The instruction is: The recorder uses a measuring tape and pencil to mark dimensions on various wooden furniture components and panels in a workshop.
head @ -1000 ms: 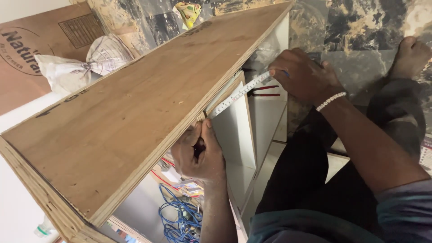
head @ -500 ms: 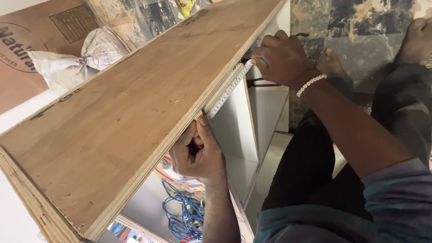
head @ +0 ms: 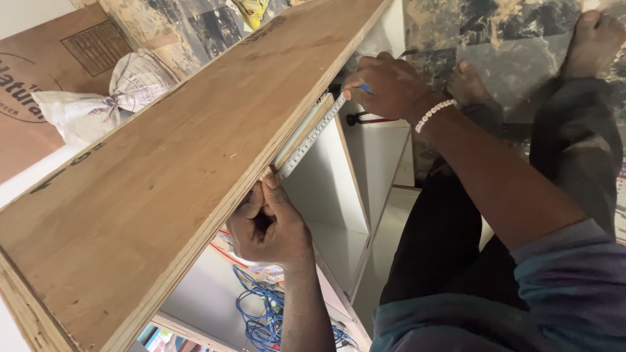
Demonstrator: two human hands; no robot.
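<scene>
A white measuring tape (head: 306, 140) is stretched along the near edge of a long plywood board (head: 163, 176), which runs from the near left to the far right of the scene. The tape lies flat against the board's thin edge, between the two hands. Its near end is pinned against the edge by the left hand (head: 267, 225), whose grip is clenched with the thumb pressed up at the tape's end. The far end is held by the right hand (head: 388, 85), closed over the tape and over something blue, only a tip of which can be seen at the fingers. A white beaded bracelet (head: 435, 114) is worn on the right wrist.

Under the board, white cabinet panels (head: 326, 195) are seen forming open compartments. A tangle of blue cable (head: 261, 313) lies low in the near compartment, just beside the left forearm. Beyond the board, at the far left, a tied white sack (head: 98, 98) rests near a brown cardboard box (head: 45, 85). Bare feet (head: 593, 39) are seen on the dark marbled floor (head: 508, 45) at the far right.
</scene>
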